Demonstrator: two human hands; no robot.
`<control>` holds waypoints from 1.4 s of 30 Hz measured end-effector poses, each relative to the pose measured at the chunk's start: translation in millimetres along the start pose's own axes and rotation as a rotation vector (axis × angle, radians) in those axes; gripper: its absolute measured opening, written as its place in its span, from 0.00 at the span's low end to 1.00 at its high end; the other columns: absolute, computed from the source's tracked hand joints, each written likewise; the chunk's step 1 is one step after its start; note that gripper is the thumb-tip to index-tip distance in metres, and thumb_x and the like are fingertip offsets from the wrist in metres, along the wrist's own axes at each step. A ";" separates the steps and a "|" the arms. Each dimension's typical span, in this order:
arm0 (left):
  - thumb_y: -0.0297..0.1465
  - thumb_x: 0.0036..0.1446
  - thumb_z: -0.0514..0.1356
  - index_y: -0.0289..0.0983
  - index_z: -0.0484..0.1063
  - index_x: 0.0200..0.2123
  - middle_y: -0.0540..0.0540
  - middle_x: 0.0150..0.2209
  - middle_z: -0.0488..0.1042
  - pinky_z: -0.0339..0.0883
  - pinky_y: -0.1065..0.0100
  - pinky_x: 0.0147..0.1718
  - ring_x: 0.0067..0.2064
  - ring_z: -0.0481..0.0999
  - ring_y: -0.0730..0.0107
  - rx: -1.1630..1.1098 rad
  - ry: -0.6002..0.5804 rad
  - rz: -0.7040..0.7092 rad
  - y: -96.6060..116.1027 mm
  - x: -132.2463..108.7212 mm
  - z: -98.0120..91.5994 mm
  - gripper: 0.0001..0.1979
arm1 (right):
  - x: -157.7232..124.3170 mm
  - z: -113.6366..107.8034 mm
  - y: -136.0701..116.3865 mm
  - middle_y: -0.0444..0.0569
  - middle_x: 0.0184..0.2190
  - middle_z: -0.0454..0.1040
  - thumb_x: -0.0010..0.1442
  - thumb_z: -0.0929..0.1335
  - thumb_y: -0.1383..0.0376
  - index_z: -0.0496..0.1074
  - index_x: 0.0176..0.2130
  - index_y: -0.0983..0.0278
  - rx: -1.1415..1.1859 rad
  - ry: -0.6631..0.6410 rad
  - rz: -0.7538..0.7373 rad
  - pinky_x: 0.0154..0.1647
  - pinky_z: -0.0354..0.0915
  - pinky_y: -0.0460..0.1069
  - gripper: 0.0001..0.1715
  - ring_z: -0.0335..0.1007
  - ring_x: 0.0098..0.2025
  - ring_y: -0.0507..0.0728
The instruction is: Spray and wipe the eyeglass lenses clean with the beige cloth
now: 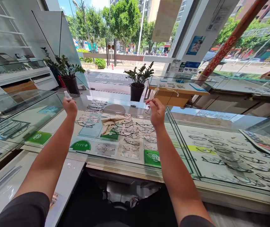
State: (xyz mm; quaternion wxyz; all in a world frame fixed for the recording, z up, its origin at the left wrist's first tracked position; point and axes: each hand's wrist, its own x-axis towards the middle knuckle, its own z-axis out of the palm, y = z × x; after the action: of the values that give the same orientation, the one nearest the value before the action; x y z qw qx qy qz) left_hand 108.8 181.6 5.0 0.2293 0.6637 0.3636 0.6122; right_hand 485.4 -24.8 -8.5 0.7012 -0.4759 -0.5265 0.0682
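An optician's shop with street-facing windows fills the frame, trees and a sunny pavement beyond the glass. Across the middle runs a glass counter [54, 108], with rows of spectacle frames [130, 142] laid out beneath its top, along with green signs [81, 145]. A second display case [231, 126] joins it at an angle on the right of the frame. Two potted plants stand at the far side, one at upper left [66, 71] and one at upper centre [137, 78].

Both bare arms reach forward over the counter. The left hand [70, 106], left of centre, is closed around a small bottle [67, 95]. Only the pale top of the bottle shows, poking up just above the curled fingers; the rest is hidden in the fist.

The right hand [157, 111], right of centre, pinches a pair of glasses [154, 93] between thumb and fingertips. The glasses are clear and faint against the background. They sit directly above the hand, rising toward the upper right, raised off the counter top.

Between the two hands, a little lower in the frame, a crumpled beige cloth [111, 121] lies on the glass top, apart from both hands. It is nearer the right wrist than the left
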 end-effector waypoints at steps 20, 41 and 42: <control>0.83 0.46 0.40 0.46 0.52 0.14 0.52 0.14 0.45 0.49 0.61 0.17 0.18 0.48 0.70 -0.773 -0.915 -0.557 95.4 -84.7 117.1 0.46 | -39.8 37.9 -18.0 0.48 0.42 0.81 0.73 0.66 0.55 0.80 0.41 0.59 0.177 -0.367 0.152 0.53 0.68 0.57 0.15 0.75 0.48 0.58; 0.74 0.56 0.52 0.41 0.65 0.16 0.49 0.15 0.60 0.52 0.64 0.22 0.19 0.60 0.72 -0.488 -0.551 -0.331 84.9 -103.3 136.2 0.43 | -45.7 46.7 -23.8 0.49 0.44 0.84 0.70 0.67 0.50 0.78 0.39 0.58 0.323 -0.436 0.303 0.52 0.73 0.56 0.17 0.79 0.46 0.58; 0.74 0.56 0.52 0.41 0.65 0.16 0.49 0.15 0.59 0.51 0.63 0.22 0.18 0.59 0.72 -0.485 -0.563 -0.325 84.2 -104.2 137.1 0.43 | -43.9 45.5 -22.3 0.49 0.44 0.84 0.69 0.67 0.50 0.77 0.40 0.58 0.340 -0.410 0.318 0.52 0.73 0.56 0.17 0.79 0.46 0.58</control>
State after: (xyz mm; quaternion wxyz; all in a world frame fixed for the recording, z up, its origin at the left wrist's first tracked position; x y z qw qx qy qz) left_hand 261.5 68.3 -19.1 0.5637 0.6660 0.2316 0.4302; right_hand 420.6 -35.9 -21.9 0.6303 -0.4044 -0.5571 0.3589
